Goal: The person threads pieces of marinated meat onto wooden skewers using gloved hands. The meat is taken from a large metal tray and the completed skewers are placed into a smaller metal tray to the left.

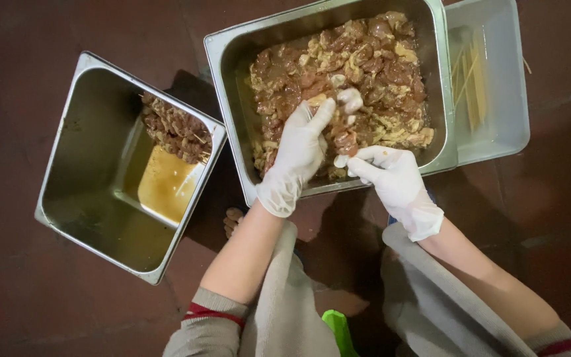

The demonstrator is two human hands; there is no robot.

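Both of my hands wear white gloves and meet over a deep steel pan (229,79) full of brown marinated meat pieces (365,59). My left hand (299,149) reaches into the near edge of the pan, its fingers pinching a piece of meat (346,140). My right hand (391,173) is closed just below, fingertips touching the same meat; a thin skewer may run between the hands but is hard to see. To the left, a second deep steel pan (74,198) holds finished meat skewers (174,129) stacked against its far corner above a pool of orange marinade (165,184).
A pale plastic tub (503,86) with bare wooden skewers (472,79) sits against the right side of the meat pan. All stand on a dark reddish floor (21,311). My grey-clad knees (285,311) and a green object (338,330) are at the bottom.
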